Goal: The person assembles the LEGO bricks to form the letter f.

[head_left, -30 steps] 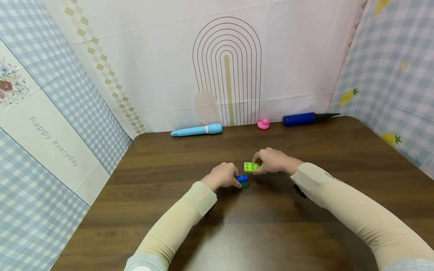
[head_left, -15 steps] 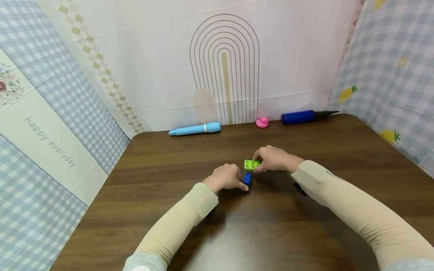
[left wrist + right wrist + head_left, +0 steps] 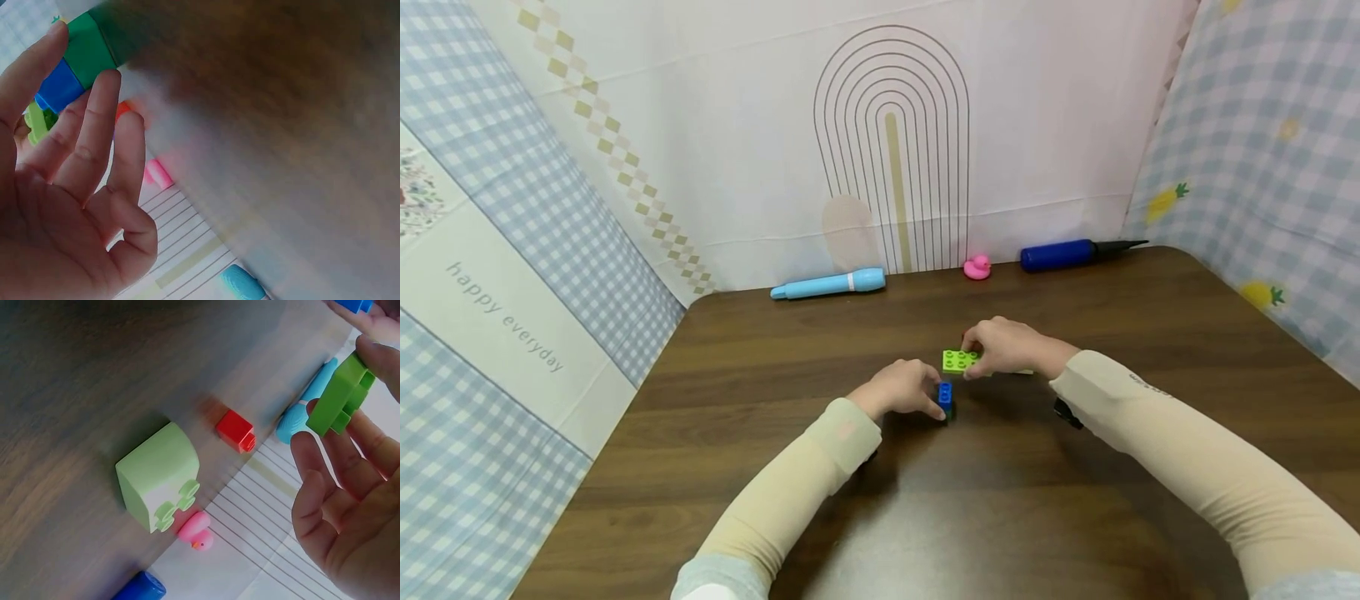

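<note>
A blue brick (image 3: 945, 392) sits on top of a green brick (image 3: 90, 49), and the two stand as a small stack near the middle of the table. My left hand (image 3: 910, 388) holds this stack from its left side, thumb at the near side and fingers at the far side. Just behind and to the right, my right hand (image 3: 1006, 347) pinches a lime green brick (image 3: 340, 394) between thumb and fingertips. In the head view its studs face up, and it is held apart from the blue brick.
A red brick (image 3: 235, 430) and a pale green curved brick (image 3: 159, 475) stand on the table, mostly hidden behind my right hand in the head view. Along the back edge lie a light blue microphone-shaped toy (image 3: 827, 285), a pink duck (image 3: 977, 267) and a dark blue hand pump (image 3: 1060, 254).
My left hand has turned the blue and green stack from crosswise to lengthwise and shifted it slightly right. The right hand keeps hold of the lime green brick, nearly still.
</note>
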Demonstrator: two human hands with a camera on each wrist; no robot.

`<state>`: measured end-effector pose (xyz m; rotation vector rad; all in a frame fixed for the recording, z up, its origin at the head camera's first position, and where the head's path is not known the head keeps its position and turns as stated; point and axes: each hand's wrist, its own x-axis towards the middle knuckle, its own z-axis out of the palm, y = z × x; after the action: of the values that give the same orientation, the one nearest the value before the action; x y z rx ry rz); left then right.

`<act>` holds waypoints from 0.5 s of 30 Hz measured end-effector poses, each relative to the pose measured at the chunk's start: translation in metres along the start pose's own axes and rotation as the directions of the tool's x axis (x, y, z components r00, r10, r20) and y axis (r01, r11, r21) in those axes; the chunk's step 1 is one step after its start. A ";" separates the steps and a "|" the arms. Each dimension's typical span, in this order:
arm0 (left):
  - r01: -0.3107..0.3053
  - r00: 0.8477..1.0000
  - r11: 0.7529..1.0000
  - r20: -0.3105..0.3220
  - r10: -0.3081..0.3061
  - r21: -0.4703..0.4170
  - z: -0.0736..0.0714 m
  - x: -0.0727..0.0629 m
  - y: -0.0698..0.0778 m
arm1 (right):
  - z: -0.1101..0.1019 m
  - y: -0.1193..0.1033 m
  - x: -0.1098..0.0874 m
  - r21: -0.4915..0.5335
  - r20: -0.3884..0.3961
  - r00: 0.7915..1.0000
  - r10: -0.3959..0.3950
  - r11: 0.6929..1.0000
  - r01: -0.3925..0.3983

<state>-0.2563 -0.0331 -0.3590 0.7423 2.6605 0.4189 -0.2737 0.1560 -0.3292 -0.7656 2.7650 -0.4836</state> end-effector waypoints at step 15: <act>0.049 0.999 0.999 -0.017 -0.049 -0.010 0.001 0.000 0.001 | 0.003 -0.014 -0.005 -0.008 0.043 0.996 -0.075 0.997 0.075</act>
<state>-0.2553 -0.0316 -0.3599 0.6718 2.6842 0.4270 -0.2622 0.1465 -0.3260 -0.8746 2.7095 -0.4632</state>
